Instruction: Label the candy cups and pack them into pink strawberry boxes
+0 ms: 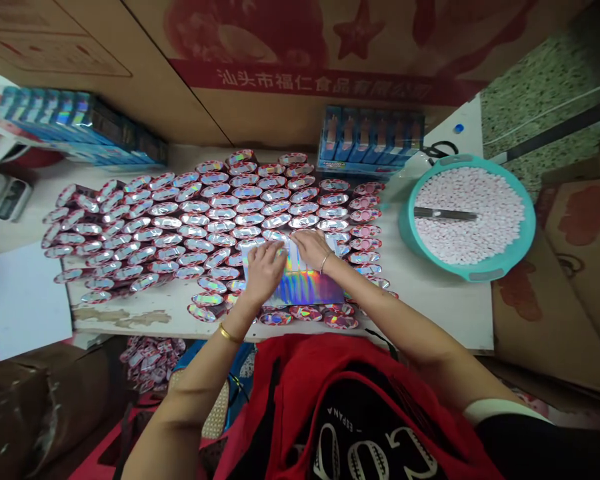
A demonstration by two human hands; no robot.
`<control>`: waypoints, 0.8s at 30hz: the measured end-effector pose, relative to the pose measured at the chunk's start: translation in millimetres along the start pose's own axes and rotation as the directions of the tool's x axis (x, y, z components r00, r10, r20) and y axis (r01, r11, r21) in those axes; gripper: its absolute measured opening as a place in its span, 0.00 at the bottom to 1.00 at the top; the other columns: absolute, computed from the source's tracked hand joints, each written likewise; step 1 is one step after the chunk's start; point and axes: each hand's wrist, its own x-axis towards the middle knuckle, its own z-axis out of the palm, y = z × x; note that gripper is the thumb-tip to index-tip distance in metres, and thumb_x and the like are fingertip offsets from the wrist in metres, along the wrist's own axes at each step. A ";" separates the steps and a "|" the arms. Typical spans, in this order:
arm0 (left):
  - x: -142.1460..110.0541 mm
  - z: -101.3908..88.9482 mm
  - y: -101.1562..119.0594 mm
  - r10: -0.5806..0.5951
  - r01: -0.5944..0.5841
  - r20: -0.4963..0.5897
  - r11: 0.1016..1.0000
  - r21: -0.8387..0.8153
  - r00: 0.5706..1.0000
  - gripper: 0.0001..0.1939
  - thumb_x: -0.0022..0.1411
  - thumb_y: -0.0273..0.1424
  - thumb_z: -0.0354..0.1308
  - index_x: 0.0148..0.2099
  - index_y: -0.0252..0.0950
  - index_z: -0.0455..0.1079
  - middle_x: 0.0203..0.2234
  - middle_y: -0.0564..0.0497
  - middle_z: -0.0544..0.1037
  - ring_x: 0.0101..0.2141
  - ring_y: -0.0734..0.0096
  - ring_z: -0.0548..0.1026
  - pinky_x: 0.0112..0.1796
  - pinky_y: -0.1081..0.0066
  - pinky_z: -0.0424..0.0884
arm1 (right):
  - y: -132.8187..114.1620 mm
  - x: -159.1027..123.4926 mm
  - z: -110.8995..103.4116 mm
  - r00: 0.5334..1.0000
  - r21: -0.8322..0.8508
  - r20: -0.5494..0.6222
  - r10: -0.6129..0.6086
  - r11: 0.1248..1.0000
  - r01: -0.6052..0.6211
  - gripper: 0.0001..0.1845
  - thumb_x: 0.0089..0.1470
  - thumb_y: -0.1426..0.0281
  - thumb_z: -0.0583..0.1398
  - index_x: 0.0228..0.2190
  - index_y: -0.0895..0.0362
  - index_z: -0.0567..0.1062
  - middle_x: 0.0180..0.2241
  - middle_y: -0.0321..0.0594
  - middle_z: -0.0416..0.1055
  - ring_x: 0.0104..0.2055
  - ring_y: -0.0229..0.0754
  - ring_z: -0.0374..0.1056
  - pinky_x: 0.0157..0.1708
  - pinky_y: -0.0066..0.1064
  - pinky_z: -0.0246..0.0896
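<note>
A shiny holographic sheet (pixel 307 288) with pale strips near its top lies across several small oval-topped foil packs (pixel 250 219) standing on the table. My left hand (pixel 266 268) is over the sheet's left part, its fingers bent and drawn together near the upper edge. Close beside it, my right hand (pixel 311 248) reaches over the sheet's top edge, fingers curled down at the packs. Whatever is between the fingertips of either hand is too small to make out. Some packs at the right (pixel 366 215) have pink round pieces on top.
A turquoise basin (pixel 410 247) of small white pieces stands at the right, a dark bar (pixel 445 214) lying in it. Blue boxes (pixel 370 143) line the back, with more boxes (pixel 80 127) at left. Large cartons (pixel 280 113) wall the rear. White paper (pixel 27 300) lies left.
</note>
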 end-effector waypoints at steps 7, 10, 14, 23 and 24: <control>-23.8 -23.5 7.5 -0.088 0.049 -0.162 0.972 -0.231 0.983 0.10 0.66 0.35 0.53 0.48 0.40 0.68 0.43 0.43 0.76 0.45 0.59 0.72 0.48 0.59 0.65 | 11.5 1.2 2.2 0.998 -0.049 -0.020 0.055 0.997 -0.056 0.14 0.65 0.75 0.49 0.36 0.57 0.74 0.39 0.49 0.76 0.45 0.50 0.66 0.44 0.39 0.47; 3.6 -22.7 -0.6 -0.135 0.110 -0.155 0.981 -0.161 0.979 0.21 0.66 0.35 0.51 0.60 0.38 0.63 0.46 0.40 0.75 0.46 0.56 0.71 0.48 0.59 0.65 | 7.5 -0.8 2.5 0.999 -0.050 -0.023 0.028 0.998 -0.029 0.15 0.66 0.73 0.49 0.37 0.57 0.75 0.40 0.48 0.76 0.45 0.50 0.66 0.44 0.39 0.47; 31.4 -4.9 -10.5 -0.041 0.038 0.056 0.998 0.058 0.998 0.25 0.67 0.27 0.46 0.65 0.36 0.61 0.35 0.42 0.77 0.39 0.57 0.74 0.46 0.59 0.64 | 0.2 -2.0 0.7 1.000 -0.037 -0.029 0.000 0.999 -0.001 0.17 0.68 0.70 0.47 0.37 0.57 0.75 0.39 0.47 0.76 0.46 0.49 0.66 0.44 0.39 0.48; -9.5 -4.7 -7.0 0.025 -0.022 0.047 0.998 -0.064 0.999 0.24 0.66 0.27 0.48 0.64 0.35 0.62 0.35 0.44 0.76 0.40 0.61 0.74 0.51 0.58 0.64 | 10.0 3.0 10.3 0.999 -0.008 -0.021 0.047 0.999 -0.047 0.16 0.66 0.73 0.48 0.38 0.58 0.76 0.39 0.48 0.76 0.46 0.50 0.66 0.47 0.40 0.49; -14.3 -11.3 -3.3 -0.014 0.015 0.009 0.995 -0.101 1.000 0.25 0.66 0.28 0.49 0.64 0.35 0.62 0.34 0.45 0.75 0.39 0.61 0.73 0.49 0.59 0.66 | 10.9 3.7 12.7 0.999 -0.003 -0.020 0.047 0.999 -0.047 0.16 0.66 0.74 0.49 0.38 0.58 0.76 0.40 0.49 0.76 0.46 0.50 0.66 0.47 0.41 0.49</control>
